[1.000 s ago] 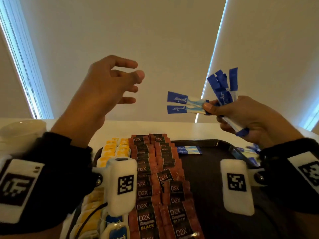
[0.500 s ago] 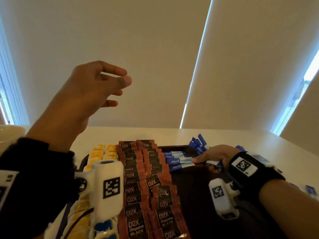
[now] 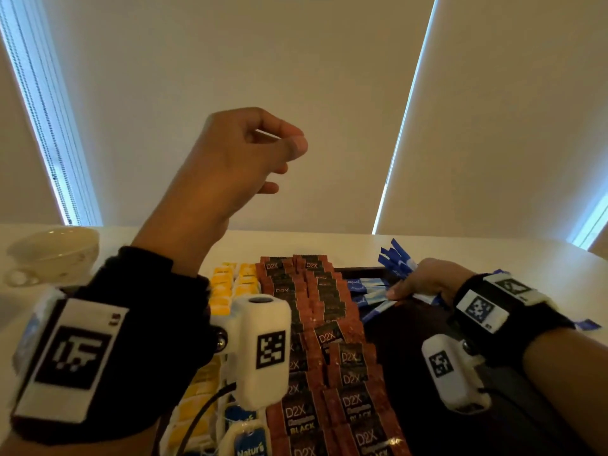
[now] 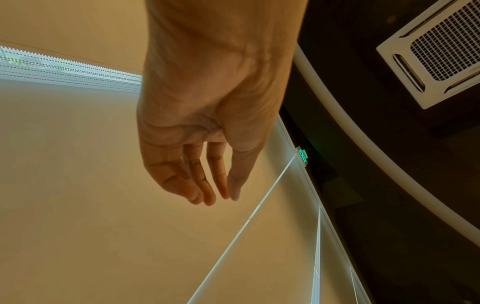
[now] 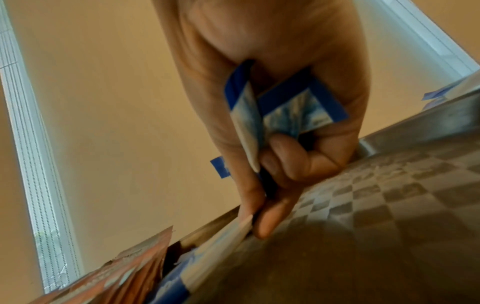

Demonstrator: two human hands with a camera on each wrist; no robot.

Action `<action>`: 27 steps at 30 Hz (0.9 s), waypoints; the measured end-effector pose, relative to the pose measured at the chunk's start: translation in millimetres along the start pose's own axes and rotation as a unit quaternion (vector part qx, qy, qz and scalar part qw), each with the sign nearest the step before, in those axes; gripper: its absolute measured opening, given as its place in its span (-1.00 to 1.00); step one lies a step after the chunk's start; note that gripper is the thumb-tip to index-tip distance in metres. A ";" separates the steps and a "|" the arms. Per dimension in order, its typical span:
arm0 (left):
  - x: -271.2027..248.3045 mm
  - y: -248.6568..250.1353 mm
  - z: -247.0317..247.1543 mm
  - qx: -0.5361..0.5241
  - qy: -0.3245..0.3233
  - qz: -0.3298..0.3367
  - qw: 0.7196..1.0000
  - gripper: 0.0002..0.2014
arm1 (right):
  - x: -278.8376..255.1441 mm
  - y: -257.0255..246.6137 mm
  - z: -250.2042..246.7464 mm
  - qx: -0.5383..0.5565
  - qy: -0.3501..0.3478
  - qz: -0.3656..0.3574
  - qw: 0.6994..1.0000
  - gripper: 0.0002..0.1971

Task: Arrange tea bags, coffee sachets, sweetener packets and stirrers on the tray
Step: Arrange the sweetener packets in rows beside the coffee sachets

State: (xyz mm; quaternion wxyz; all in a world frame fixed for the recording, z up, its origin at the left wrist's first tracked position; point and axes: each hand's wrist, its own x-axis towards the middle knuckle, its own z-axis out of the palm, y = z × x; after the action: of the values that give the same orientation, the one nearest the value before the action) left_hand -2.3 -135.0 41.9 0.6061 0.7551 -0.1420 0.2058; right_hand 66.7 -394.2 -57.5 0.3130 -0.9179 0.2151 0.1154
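On the dark tray (image 3: pixel 418 353) lie rows of yellow tea bags (image 3: pixel 227 284), brown coffee sachets (image 3: pixel 329 324) and a few blue sweetener packets (image 3: pixel 370 296). My right hand (image 3: pixel 424 284) is low over the tray's far part, gripping a bundle of blue sweetener packets (image 5: pixel 285 107) in its palm. Its thumb and forefinger pinch one packet (image 5: pixel 226 236) against the tray. My left hand (image 3: pixel 250 153) hangs raised above the tray, fingers loosely curled, holding nothing; the left wrist view shows its fingers (image 4: pixel 205 185) relaxed.
A white cup on a saucer (image 3: pixel 52 251) stands at the far left of the white table. Loose blue packets (image 3: pixel 589 324) lie on the table right of the tray. A blue-labelled tea bag (image 3: pixel 246 436) sits near the front.
My right hand came down from the air to the tray with its bundle and is laying a packet beside the others. My left hand stayed raised and curled its fingers a little.
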 end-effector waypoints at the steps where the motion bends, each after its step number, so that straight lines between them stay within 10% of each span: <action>1: 0.4 -0.7 -0.7 0.000 0.001 0.001 1.000 -0.94 | 1.8 -1.1 -0.4 0.005 0.002 0.003 1.000 -0.65; 19: 0.2 0.1 -4.4 0.025 -0.019 -0.025 0.999 -0.87 | 4.1 -0.8 -12.1 -0.094 0.076 -0.078 0.990 -0.59; 27: -1.1 3.3 -9.0 0.028 -0.007 -0.026 0.999 -0.93 | -9.0 -4.2 -2.6 -0.221 -0.021 -0.153 0.963 -0.80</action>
State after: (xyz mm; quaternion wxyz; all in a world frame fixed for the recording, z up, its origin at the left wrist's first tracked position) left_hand -6.0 -127.0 45.8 0.5886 0.7767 -0.1209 0.1888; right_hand 60.9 -389.9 -50.2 0.1210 -0.9835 0.0342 0.1302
